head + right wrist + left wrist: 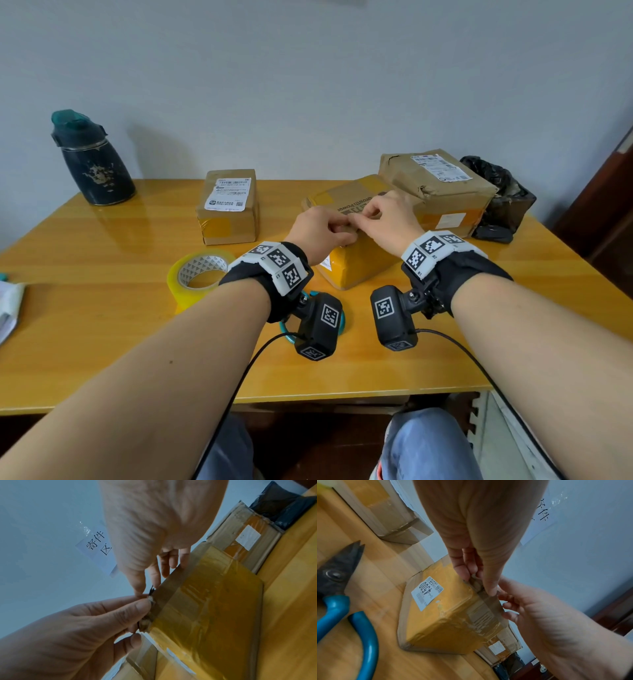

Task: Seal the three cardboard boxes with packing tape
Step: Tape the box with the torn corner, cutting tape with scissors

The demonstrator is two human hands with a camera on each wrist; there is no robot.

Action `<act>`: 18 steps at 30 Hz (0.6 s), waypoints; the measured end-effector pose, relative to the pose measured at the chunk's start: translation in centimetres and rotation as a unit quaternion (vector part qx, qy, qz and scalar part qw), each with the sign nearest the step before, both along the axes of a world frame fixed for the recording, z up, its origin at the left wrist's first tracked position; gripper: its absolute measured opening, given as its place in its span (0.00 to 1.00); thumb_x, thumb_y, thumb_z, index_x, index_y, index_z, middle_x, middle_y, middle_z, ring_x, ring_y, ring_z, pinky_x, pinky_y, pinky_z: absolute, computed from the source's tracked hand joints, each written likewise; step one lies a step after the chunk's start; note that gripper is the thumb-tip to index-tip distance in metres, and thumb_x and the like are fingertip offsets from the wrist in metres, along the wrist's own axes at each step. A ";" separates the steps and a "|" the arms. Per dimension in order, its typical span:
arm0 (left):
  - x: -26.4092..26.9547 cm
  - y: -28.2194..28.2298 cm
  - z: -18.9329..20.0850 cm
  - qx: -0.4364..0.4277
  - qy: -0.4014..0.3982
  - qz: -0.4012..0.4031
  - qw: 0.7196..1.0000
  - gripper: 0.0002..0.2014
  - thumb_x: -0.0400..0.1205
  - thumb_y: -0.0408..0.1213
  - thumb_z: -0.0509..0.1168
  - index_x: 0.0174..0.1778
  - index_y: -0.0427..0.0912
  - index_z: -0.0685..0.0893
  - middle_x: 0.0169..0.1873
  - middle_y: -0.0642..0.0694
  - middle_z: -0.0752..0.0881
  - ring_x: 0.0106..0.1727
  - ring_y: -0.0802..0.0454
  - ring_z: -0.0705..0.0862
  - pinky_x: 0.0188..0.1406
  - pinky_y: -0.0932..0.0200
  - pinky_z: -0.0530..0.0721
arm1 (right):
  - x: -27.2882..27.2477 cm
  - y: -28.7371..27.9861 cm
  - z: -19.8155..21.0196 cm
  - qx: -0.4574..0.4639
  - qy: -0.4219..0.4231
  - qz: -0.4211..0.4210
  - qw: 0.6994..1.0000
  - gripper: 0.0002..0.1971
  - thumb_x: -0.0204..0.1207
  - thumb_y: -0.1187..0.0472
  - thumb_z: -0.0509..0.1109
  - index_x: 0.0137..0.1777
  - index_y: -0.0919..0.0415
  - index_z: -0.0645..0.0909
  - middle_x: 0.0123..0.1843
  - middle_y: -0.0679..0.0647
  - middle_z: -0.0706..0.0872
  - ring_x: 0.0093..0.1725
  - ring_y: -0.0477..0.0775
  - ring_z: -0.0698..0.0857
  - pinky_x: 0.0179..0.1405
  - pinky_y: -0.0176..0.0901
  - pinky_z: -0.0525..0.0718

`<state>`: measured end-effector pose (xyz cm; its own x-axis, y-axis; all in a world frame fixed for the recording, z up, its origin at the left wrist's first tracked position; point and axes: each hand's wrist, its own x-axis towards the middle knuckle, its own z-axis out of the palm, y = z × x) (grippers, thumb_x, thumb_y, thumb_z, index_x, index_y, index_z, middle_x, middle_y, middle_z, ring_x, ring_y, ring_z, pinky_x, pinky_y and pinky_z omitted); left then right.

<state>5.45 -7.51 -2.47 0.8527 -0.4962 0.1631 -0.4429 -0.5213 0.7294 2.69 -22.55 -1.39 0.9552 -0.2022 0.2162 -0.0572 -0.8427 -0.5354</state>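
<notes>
Three cardboard boxes stand on the table: a small labelled box (227, 205) at the left, a yellow-taped middle box (356, 263), and a large crumpled box (438, 185) at the back right. Both hands meet on the middle box's near top edge. My left hand (344, 229) pinches the torn cardboard edge (476, 582) between thumb and forefinger. My right hand (359, 219) pinches the same edge beside it (149, 589), its other fingers resting on the top. The tape roll (198, 277) lies on the table left of my left wrist, with no hand on it.
Blue-handled cutters (337, 577) lie on the table under my left wrist. A dark flask (92, 161) stands at the back left. A black bag (500, 198) sits behind the large box. Papers (8, 308) lie at the left edge.
</notes>
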 end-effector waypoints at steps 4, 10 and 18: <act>0.1 -0.3 0.0 -0.015 -0.017 0.005 1.000 0.10 0.77 0.38 0.73 0.54 0.43 0.89 0.38 0.52 0.80 0.35 0.61 0.74 0.31 0.77 0.73 | 0.1 -0.2 0.0 0.014 0.015 0.000 1.000 0.16 0.78 0.51 0.70 0.29 0.56 0.79 0.43 0.53 0.79 0.62 0.55 0.70 0.71 0.51 0.65; 0.5 0.4 -0.7 -0.032 0.002 0.020 0.999 0.31 0.70 0.34 0.80 0.70 0.44 0.79 0.52 0.50 0.81 0.38 0.62 0.81 0.34 0.82 0.76 | -0.2 -0.4 -0.2 0.069 0.020 -0.028 0.997 0.12 0.79 0.58 0.68 0.34 0.60 0.76 0.64 0.56 0.83 0.75 0.56 0.72 0.68 0.50 0.69; 1.0 1.6 -1.3 -0.076 0.020 0.059 0.995 0.15 0.74 0.38 0.77 0.57 0.47 0.88 0.49 0.53 0.87 0.46 0.56 0.84 0.47 0.66 0.83 | -0.7 -0.2 -0.4 0.140 0.001 -0.009 0.990 0.14 0.79 0.67 0.66 0.32 0.59 0.69 0.74 0.59 0.77 0.77 0.54 0.71 0.74 0.46 0.64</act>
